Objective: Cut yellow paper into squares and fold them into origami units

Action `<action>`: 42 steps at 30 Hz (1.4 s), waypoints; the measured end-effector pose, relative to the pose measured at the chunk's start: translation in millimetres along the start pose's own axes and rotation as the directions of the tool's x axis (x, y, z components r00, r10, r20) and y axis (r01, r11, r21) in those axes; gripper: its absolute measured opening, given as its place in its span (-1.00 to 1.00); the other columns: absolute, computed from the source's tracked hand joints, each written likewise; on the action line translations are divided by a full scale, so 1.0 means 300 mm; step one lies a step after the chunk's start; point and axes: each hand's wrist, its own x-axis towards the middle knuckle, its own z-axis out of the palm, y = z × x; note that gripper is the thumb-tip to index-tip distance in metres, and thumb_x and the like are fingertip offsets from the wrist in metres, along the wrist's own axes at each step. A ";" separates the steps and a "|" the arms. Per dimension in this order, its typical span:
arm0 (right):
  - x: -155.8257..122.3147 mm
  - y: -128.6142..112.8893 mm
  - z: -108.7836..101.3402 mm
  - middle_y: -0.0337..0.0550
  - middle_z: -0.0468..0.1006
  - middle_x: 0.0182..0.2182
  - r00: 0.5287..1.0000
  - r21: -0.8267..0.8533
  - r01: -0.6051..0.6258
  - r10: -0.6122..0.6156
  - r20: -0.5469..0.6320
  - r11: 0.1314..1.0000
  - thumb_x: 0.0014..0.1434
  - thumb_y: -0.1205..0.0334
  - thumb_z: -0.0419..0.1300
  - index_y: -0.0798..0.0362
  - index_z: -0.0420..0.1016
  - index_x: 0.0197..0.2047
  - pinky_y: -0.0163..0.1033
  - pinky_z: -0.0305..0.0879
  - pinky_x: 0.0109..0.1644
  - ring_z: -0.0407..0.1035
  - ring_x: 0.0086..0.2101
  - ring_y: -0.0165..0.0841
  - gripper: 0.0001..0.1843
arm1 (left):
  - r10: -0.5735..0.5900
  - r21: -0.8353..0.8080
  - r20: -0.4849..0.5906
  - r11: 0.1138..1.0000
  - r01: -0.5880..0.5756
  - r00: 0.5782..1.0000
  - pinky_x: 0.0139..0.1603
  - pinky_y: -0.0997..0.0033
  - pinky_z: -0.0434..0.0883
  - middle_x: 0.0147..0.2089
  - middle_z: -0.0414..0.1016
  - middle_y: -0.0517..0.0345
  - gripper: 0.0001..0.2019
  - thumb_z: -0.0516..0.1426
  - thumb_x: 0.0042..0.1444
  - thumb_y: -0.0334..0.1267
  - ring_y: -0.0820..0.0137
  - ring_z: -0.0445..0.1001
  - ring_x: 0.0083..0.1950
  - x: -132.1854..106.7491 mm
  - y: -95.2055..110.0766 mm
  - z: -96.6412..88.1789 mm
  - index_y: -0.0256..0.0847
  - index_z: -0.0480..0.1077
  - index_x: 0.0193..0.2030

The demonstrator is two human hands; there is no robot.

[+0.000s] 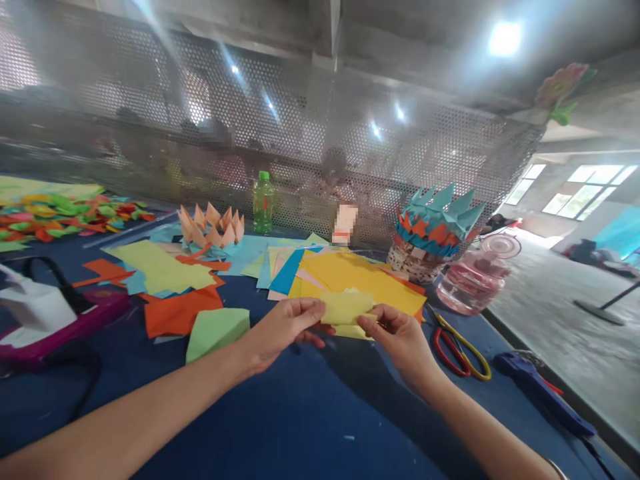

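Between my two hands I hold a small pale yellow piece of paper (347,308) above the blue tabletop. My left hand (287,330) pinches its left end between thumb and fingers. At the other end, the thumb and fingers of my right hand (397,333) grip the same paper. Just behind it lies a pile of coloured sheets, with a large yellow sheet (350,270) on top. A green sheet (220,330) and an orange sheet (175,313) lie left of my left hand. Scissors (460,350) with red and yellow handles rest right of my right hand.
A peach paper crown shape (213,227) and a green bottle (263,203) stand at the back. To the right are a layered paper basket (430,233), a pink bottle (473,280) and a blue glue gun (545,393). A purple power strip (75,323) lies left.
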 end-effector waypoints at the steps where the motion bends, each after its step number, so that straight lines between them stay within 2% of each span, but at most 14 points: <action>1: 0.000 0.001 -0.001 -0.34 0.26 -0.61 1.000 -0.003 -0.011 0.011 -0.014 1.000 -0.01 -0.02 0.30 0.09 0.33 -0.55 -0.37 -0.02 -0.49 0.08 -0.55 -0.51 -0.62 | 0.043 -0.023 0.007 0.999 -0.043 0.999 -0.20 0.45 0.42 -0.11 0.54 -0.02 -0.64 0.19 0.08 -0.02 0.34 0.50 -0.11 0.002 -0.002 0.003 -0.28 0.45 -0.13; 4: -0.004 0.000 0.005 -0.35 0.24 -0.63 1.000 -0.027 -0.021 0.021 -0.005 0.999 -0.02 -0.03 0.30 0.09 0.31 -0.56 -0.38 -0.03 -0.50 0.06 -0.56 -0.51 -0.61 | 0.072 -0.067 0.000 0.995 -0.072 0.997 -0.07 0.42 0.39 -0.08 0.54 0.03 -0.53 0.33 -0.08 -0.15 0.35 0.49 -0.06 0.009 -0.014 0.012 -0.24 0.37 -0.03; 7: -0.021 0.001 0.018 -0.34 0.27 -0.61 1.000 -0.067 -0.015 0.016 0.016 0.998 0.00 -0.02 0.30 0.10 0.33 -0.54 -0.38 0.01 -0.49 0.10 -0.55 -0.50 -0.62 | 0.023 -0.058 -0.045 0.998 -0.026 0.999 -0.12 0.47 0.39 -0.16 0.56 0.10 -0.46 0.39 -0.21 -0.27 0.43 0.50 -0.19 0.016 -0.034 0.020 -0.25 0.36 -0.05; 9: -0.034 0.004 0.024 -0.29 0.35 -0.58 1.000 -0.115 0.010 -0.008 0.022 0.993 0.02 -0.01 0.29 0.11 0.38 -0.51 -0.36 0.08 -0.45 0.17 -0.52 -0.47 -0.65 | 0.018 -0.052 -0.054 0.998 -0.021 0.998 -0.18 0.49 0.39 -0.21 0.55 0.14 -0.52 0.38 -0.21 -0.27 0.46 0.49 -0.26 0.018 -0.046 0.026 -0.27 0.39 -0.10; 12: -0.045 0.006 0.025 -0.21 0.47 -0.49 0.998 -0.180 0.049 -0.042 0.047 0.982 0.06 0.01 0.27 0.11 0.48 -0.42 -0.32 0.18 -0.37 0.28 -0.45 -0.41 -0.70 | 0.034 -0.042 -0.051 0.998 -0.036 0.998 -0.21 0.45 0.43 -0.20 0.53 0.15 -0.60 0.34 -0.17 -0.25 0.44 0.48 -0.27 0.017 -0.053 0.036 -0.28 0.42 -0.14; 16: -0.042 -0.002 0.019 -0.15 0.55 -0.33 0.993 -0.154 0.049 -0.030 0.118 0.987 0.05 0.02 0.29 0.07 0.52 -0.25 -0.29 0.27 -0.33 0.37 -0.41 -0.36 -0.71 | 0.053 0.018 -0.086 0.999 -0.051 0.995 -0.23 0.42 0.45 -0.20 0.52 0.13 -0.67 0.30 -0.11 -0.28 0.41 0.48 -0.27 0.015 -0.043 0.036 -0.29 0.44 -0.16; 20: -0.033 -0.002 0.016 -0.10 0.55 -0.23 0.986 -0.117 0.123 -0.108 0.123 0.986 0.09 0.06 0.26 0.05 0.52 -0.29 -0.25 0.32 -0.22 0.40 -0.24 -0.27 -0.77 | 0.064 0.060 -0.085 0.996 -0.059 0.994 -0.25 0.42 0.45 -0.26 0.52 0.13 -0.70 0.27 -0.08 -0.29 0.41 0.48 -0.30 0.012 -0.025 0.031 -0.30 0.44 -0.15; 22: -0.031 0.005 0.016 -0.10 0.55 -0.27 0.985 -0.107 0.146 -0.133 0.113 0.984 0.11 0.06 0.23 0.07 0.52 -0.34 -0.26 0.30 -0.22 0.40 -0.24 -0.28 -0.77 | 0.064 0.087 -0.051 0.994 -0.059 0.997 -0.26 0.42 0.46 -0.25 0.53 0.11 -0.70 0.26 -0.05 -0.29 0.40 0.48 -0.29 0.009 -0.021 0.031 -0.31 0.44 -0.14; 26: -0.030 0.019 0.023 -0.22 0.47 -0.52 0.997 -0.158 0.067 -0.062 0.038 0.985 0.06 0.03 0.26 0.10 0.47 -0.43 -0.33 0.18 -0.42 0.28 -0.49 -0.42 -0.72 | 0.050 0.158 0.013 0.986 -0.051 0.999 -0.27 0.42 0.45 -0.26 0.54 0.08 -0.70 0.24 -0.02 -0.27 0.41 0.49 -0.31 0.004 -0.028 0.033 -0.32 0.43 -0.13; 28: -0.030 0.023 0.027 -0.27 0.40 -0.58 0.999 -0.159 0.050 -0.050 0.005 0.986 0.01 0.02 0.28 0.10 0.42 -0.48 -0.35 0.12 -0.47 0.21 -0.54 -0.46 -0.69 | 0.044 0.181 0.050 0.982 -0.053 0.998 -0.27 0.44 0.44 -0.28 0.54 0.08 -0.71 0.24 -0.02 -0.26 0.40 0.50 -0.30 0.004 -0.036 0.034 -0.33 0.43 -0.14; 31: -0.031 0.021 0.032 -0.28 0.37 -0.58 0.999 -0.154 0.049 -0.050 -0.002 0.987 0.00 0.00 0.29 0.10 0.38 -0.50 -0.35 0.10 -0.47 0.19 -0.54 -0.46 -0.67 | 0.042 0.186 0.065 0.981 -0.053 0.997 -0.27 0.44 0.44 -0.27 0.54 0.06 -0.72 0.25 -0.04 -0.27 0.36 0.51 -0.24 0.004 -0.048 0.035 -0.32 0.44 -0.17; 35: -0.035 0.014 0.038 -0.28 0.36 -0.58 0.999 -0.166 0.030 -0.032 -0.005 0.986 0.00 -0.02 0.28 0.09 0.36 -0.49 -0.34 0.09 -0.47 0.19 -0.54 -0.46 -0.66 | 0.033 0.181 0.035 0.983 -0.039 0.999 -0.29 0.42 0.46 -0.29 0.55 0.06 -0.73 0.25 -0.04 -0.25 0.34 0.53 -0.25 0.004 -0.055 0.036 -0.32 0.45 -0.18; 40: -0.038 0.021 0.043 -0.29 0.36 -0.56 0.999 -0.148 0.040 -0.041 0.000 0.988 0.00 0.02 0.30 0.07 0.32 -0.44 -0.35 0.08 -0.48 0.19 -0.54 -0.46 -0.68 | 0.005 0.194 0.001 0.981 -0.005 1.000 -0.33 0.41 0.46 -0.34 0.55 0.06 -0.74 0.24 -0.04 -0.25 0.32 0.54 -0.28 0.005 -0.060 0.033 -0.32 0.45 -0.20; 42: -0.038 0.027 0.043 -0.33 0.35 -0.58 0.999 -0.146 0.043 -0.044 -0.001 0.988 0.00 0.03 0.30 0.06 0.32 -0.36 -0.36 0.08 -0.48 0.18 -0.55 -0.47 -0.68 | 0.003 0.200 -0.004 0.980 -0.002 1.000 -0.34 0.41 0.46 -0.34 0.56 0.06 -0.74 0.23 -0.04 -0.24 0.32 0.54 -0.29 0.004 -0.060 0.033 -0.31 0.45 -0.20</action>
